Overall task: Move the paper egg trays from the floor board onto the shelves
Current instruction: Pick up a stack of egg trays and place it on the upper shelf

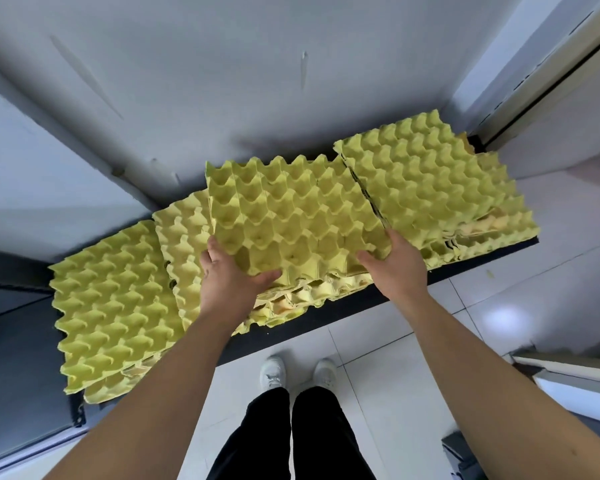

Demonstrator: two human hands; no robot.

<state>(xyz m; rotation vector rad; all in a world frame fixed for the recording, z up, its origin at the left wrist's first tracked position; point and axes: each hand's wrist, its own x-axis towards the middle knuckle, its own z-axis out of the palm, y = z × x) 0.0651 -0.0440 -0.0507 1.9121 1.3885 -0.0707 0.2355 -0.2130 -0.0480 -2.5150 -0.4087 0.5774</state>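
Likely a storeroom: yellow egg trays (118,306) stacked in bulk beside the fingers (267,277), white tiled floor (378,341) below, bare grey walls (187,81) beyond

Count-wise: four stacks of yellow egg trays (291,216) on one black board (326,315), can't tell how many trays per stack. Two hands, left (231,277) and right (397,263), plus two white shoes (272,372).
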